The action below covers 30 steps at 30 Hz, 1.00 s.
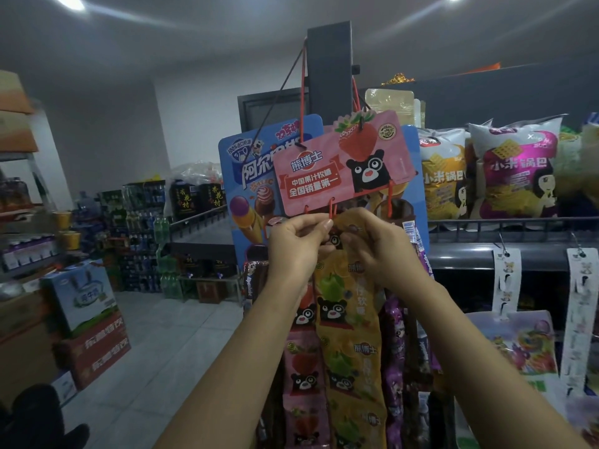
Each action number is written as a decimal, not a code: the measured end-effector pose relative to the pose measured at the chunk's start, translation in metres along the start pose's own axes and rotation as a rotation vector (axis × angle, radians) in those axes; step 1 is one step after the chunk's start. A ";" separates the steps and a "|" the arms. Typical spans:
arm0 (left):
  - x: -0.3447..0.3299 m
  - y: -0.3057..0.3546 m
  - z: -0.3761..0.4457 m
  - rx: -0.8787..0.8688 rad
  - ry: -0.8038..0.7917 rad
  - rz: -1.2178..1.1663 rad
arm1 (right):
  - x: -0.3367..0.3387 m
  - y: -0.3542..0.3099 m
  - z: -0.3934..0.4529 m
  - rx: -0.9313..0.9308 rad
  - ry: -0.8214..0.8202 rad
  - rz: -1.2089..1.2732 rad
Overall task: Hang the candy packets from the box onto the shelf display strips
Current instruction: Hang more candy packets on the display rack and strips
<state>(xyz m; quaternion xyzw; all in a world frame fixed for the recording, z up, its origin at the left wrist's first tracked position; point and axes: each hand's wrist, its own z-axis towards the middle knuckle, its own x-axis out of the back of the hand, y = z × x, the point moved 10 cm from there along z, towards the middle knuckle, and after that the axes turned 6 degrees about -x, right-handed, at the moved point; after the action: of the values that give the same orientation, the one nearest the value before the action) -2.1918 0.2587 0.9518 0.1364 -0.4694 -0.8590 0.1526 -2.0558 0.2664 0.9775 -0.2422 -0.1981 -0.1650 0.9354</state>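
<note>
Two bare forearms are rising from the lower edge of the frame and meeting at centre. The left hand point(296, 244) is pinching narrow, thumb and forefinger closed at the red plastic hook loop point(331, 210) under the sign. The right hand point(377, 247) is closed narrow on the top edge of a yellow-orange bear-printed candy packet point(348, 306), which is hanging down just below both hands at centre frame.

Beside that packet, a pink strawberry-and-bear candy column point(303, 367) is hanging at lower centre, touching it on the left. I am counting two such columns clearly; the purple packets point(393, 335) to the right look like a third, though they are too dim to be sure.

Just above the hands, a pink cardboard header sign with a black bear and a strawberry point(343, 166) is hanging tilted on red cords. Three red hooks are showing along its lower edge. Behind it a blue cardboard lollipop sign point(246, 176) is standing.

The likely risk: the packet's small hole is missing the hook, or the tilted sign is swinging away under the push, so the packet slips free and drops to the floor. Tugging hard could also tear the hole.

Farther right, two white paper display strips point(507, 280) are hanging from the dark shelf rail point(486, 254). No box is clearly identifiable as the source.
</note>
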 end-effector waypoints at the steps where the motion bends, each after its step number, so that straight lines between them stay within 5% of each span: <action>1: 0.000 0.001 0.000 -0.018 -0.007 0.025 | 0.000 -0.001 0.001 0.004 -0.016 -0.002; 8: -0.010 0.011 0.002 -0.120 -0.129 0.235 | -0.002 0.011 0.005 -0.105 -0.066 0.070; 20: 0.006 0.017 0.002 -0.244 0.025 0.433 | -0.003 0.043 -0.004 -0.566 0.097 0.206; 30: 0.023 -0.021 -0.033 -0.258 0.146 0.401 | -0.011 0.024 -0.031 -0.409 0.181 0.066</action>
<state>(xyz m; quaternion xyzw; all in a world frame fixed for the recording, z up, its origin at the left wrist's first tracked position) -2.2033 0.2357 0.9145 0.0815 -0.3612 -0.8522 0.3695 -2.0462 0.2724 0.9386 -0.4173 -0.0677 -0.1921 0.8856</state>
